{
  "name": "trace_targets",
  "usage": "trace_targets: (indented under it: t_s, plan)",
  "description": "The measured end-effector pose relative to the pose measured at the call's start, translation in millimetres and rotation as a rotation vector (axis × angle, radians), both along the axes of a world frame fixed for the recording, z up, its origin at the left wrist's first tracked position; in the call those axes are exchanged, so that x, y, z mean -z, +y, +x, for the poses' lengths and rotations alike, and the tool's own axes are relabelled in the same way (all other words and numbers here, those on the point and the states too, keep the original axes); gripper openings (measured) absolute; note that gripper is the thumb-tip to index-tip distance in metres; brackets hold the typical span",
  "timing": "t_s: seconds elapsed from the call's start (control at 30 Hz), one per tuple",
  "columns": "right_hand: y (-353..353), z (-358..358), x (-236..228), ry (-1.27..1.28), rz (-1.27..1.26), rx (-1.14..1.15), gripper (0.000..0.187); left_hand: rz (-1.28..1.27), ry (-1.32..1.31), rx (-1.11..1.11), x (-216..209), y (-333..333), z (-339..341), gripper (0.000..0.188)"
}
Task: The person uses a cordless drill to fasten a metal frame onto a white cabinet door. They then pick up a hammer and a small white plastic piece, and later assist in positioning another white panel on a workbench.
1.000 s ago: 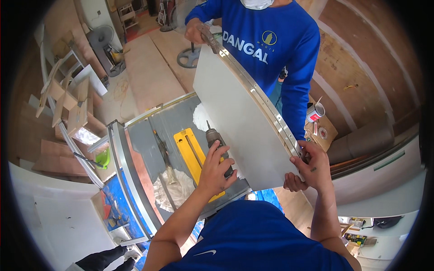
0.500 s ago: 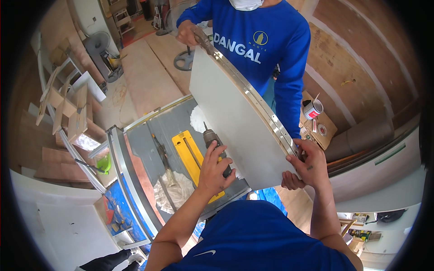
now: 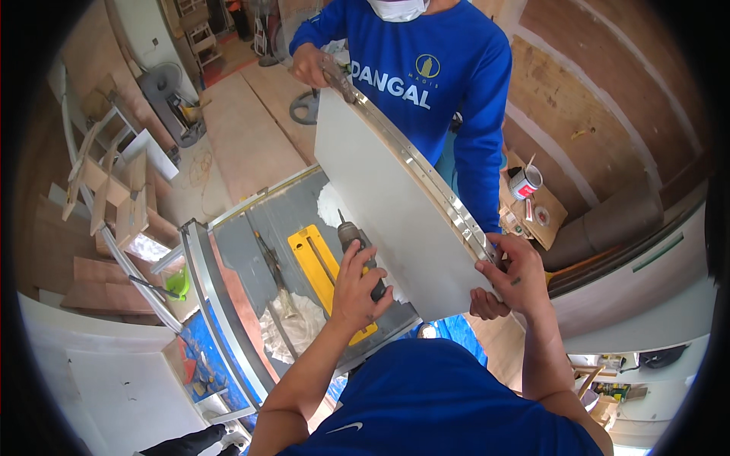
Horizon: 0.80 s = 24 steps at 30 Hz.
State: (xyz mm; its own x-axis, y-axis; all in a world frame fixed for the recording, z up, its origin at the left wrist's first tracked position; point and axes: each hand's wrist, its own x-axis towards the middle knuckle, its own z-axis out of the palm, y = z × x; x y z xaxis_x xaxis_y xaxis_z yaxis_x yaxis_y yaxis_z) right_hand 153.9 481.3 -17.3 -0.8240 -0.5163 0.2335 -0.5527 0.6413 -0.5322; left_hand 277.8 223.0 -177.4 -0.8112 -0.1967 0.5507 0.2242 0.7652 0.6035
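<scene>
My left hand (image 3: 356, 290) is closed around a dark cordless drill (image 3: 351, 235), its bit pointing away from me over a grey table saw top (image 3: 243, 220). A white panel (image 3: 380, 205) stands tilted on edge to the right of the drill. Along the panel's upper edge runs a perforated metal strip (image 3: 414, 158), perhaps a long hinge. My right hand (image 3: 521, 275) grips the near end of that edge. Other fingers (image 3: 488, 304) show just below; whose they are is unclear. Across from me, a co-worker's hand (image 3: 310, 67) holds the far end beside a metal clamp-like tool (image 3: 338, 80).
A yellow slotted plate (image 3: 315, 266) and a crumpled whitish cloth or bag (image 3: 293, 323) lie on the saw top. The co-worker in a blue sweatshirt (image 3: 464, 83) stands opposite. At right are a paint can (image 3: 526, 182) and a dark roll (image 3: 623, 220). Wooden boxes (image 3: 133, 209) are at left.
The view has shifted slightly. Both my hands keep their hold, on the drill and on the panel's edge.
</scene>
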Motion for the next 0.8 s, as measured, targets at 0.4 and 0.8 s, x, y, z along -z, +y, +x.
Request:
trace_targets:
  t_s: [0.4,0.8]
  plan:
    - [1.2,-0.1,0.9,0.026,-0.018,-0.017,0.04,-0.013,0.02,-0.002,1.9,0.2,0.0,0.031]
    - [2.0,-0.2,1.3,0.052,-0.007,-0.033,0.039,-0.002,0.027,-0.001,2.5,0.8,0.1,0.031]
